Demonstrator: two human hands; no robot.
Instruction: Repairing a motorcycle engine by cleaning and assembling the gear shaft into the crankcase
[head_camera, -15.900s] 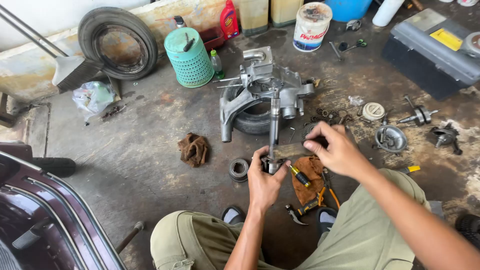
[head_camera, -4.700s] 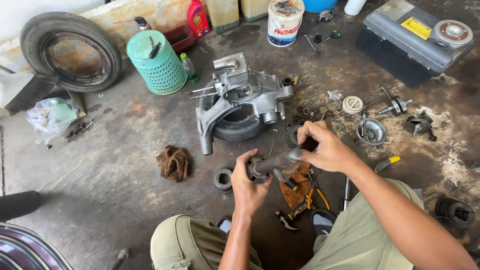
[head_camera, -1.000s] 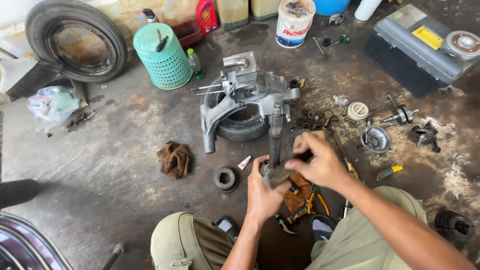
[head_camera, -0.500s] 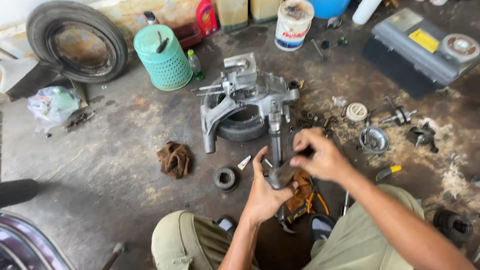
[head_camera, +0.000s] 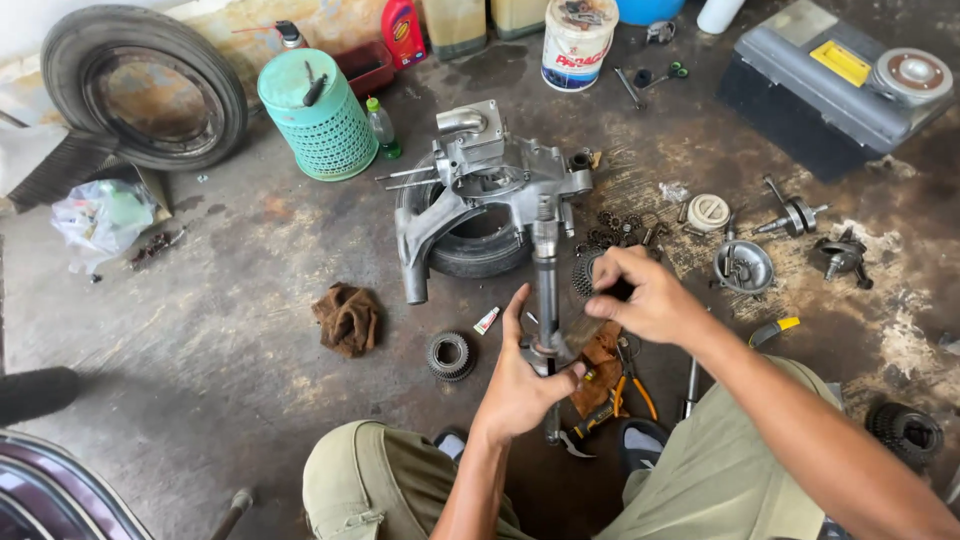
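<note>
At the far left a worn black rubber tyre on its rusty rim (head_camera: 145, 88) leans by the wall, with a crumpled clear plastic bag (head_camera: 100, 215) below it; beside them stands an upturned teal plastic mesh basket (head_camera: 320, 118); the stained grey concrete floor (head_camera: 200, 330) between these and the person's knee lies open, broken only by a crumpled brown rag (head_camera: 347, 318) and a small dark toothed metal gear (head_camera: 450, 355); toward the middle a grey cast-aluminium engine casing (head_camera: 490, 195) rests on a small black tyre (head_camera: 485, 245); just in front of it the long grey steel shaft (head_camera: 547, 275) stands nearly upright, its top near the casing and its lower end held above the floor; the left hand (head_camera: 525, 385) is clenched around that lower end; the right hand (head_camera: 640, 295) pinches a dark brush-like tool (head_camera: 580, 330) against the shaft's base; orange-handled pliers (head_camera: 625, 395) lie beneath the hands; to the right scattered small metal engine parts (head_camera: 745, 265) crowd the gritty floor; at the upper right edge sits a grey plastic toolbox with a yellow latch (head_camera: 835, 85).
</note>
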